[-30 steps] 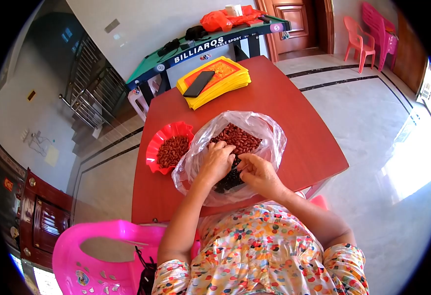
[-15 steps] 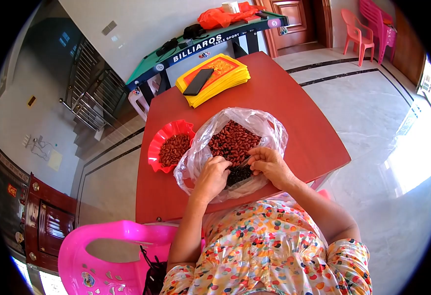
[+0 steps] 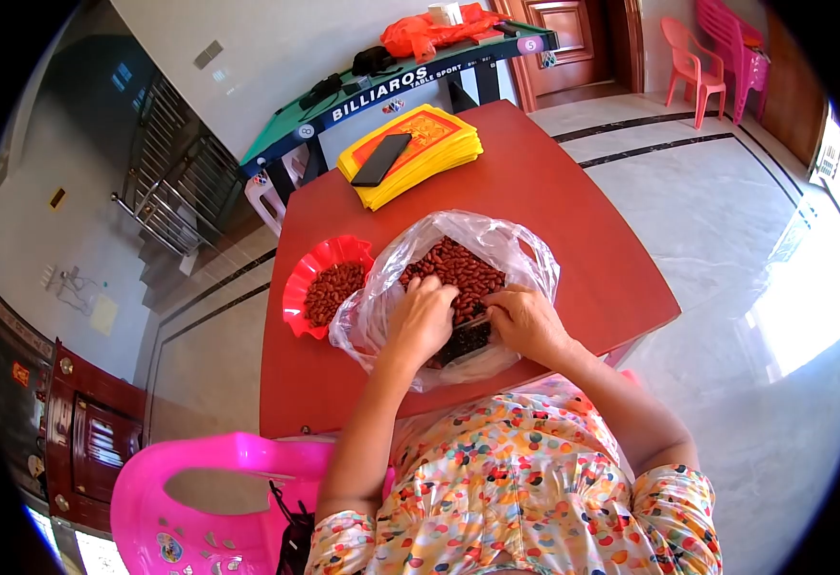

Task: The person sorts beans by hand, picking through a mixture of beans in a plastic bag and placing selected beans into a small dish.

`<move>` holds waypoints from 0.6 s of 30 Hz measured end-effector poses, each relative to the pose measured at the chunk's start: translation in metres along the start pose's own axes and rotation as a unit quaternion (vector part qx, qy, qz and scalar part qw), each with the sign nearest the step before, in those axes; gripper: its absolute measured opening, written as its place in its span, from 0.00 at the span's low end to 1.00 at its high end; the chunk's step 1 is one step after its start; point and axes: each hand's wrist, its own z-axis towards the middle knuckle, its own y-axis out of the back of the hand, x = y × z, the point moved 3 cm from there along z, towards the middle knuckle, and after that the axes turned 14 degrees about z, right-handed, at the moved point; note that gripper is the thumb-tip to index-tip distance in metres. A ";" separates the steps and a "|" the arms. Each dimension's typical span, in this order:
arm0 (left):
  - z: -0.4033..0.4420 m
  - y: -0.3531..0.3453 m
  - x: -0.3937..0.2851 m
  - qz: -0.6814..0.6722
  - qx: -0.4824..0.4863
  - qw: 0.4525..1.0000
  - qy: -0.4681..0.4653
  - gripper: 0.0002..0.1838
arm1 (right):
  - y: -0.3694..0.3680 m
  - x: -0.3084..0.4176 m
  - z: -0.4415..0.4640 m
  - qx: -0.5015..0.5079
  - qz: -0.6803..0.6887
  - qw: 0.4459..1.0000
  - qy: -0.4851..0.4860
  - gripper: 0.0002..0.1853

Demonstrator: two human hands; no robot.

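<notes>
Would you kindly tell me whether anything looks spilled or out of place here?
I see no small dark-red beans spilled on the red tabletop. One oddity is the green-topped billiards table behind it: a crumpled orange-red plastic bag lies on its playing surface, which seems to serve as a shelf.

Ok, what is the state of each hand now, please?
Left hand: curled at the beans; grip unclear.
Right hand: curled beside the beans; grip unclear.
</notes>
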 end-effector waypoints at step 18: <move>-0.029 0.003 0.008 -0.119 -0.063 0.989 -0.062 0.12 | 0.001 -0.001 -0.003 0.005 -0.040 0.999 -0.006 0.09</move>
